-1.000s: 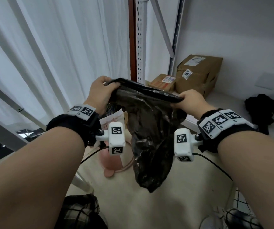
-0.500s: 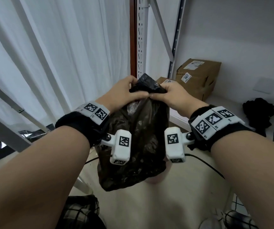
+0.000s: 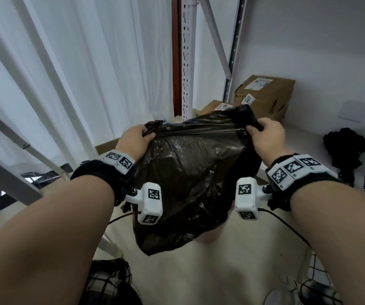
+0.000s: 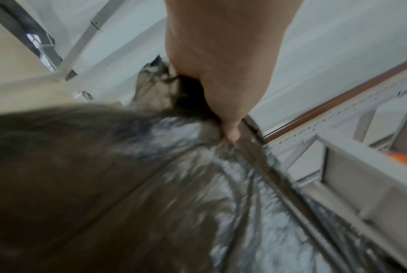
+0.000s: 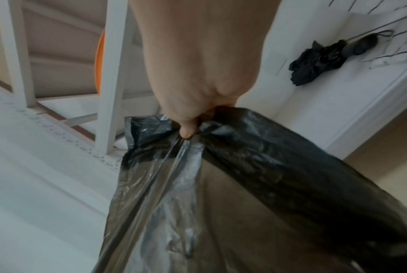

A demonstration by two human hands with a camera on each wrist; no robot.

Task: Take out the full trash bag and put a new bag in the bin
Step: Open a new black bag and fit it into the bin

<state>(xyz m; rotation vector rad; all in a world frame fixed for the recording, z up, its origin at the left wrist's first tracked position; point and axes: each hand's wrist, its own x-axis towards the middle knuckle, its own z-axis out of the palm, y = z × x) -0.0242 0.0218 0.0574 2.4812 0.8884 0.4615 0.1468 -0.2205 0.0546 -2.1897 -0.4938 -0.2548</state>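
Two hands pinching the black bag (image 3: 190, 172) by its top edge, left hand (image 3: 133, 142) and right hand (image 3: 265, 137) pulling it taut between them.

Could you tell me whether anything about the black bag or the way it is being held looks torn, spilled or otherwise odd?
Nothing stands out. The black bag hangs whole between the left hand and right hand, each pinching a top corner, the top edge taut. No tear or spill shows.

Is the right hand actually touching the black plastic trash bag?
Touching. The right wrist view shows the right hand pinching the black plastic trash bag at its top edge.
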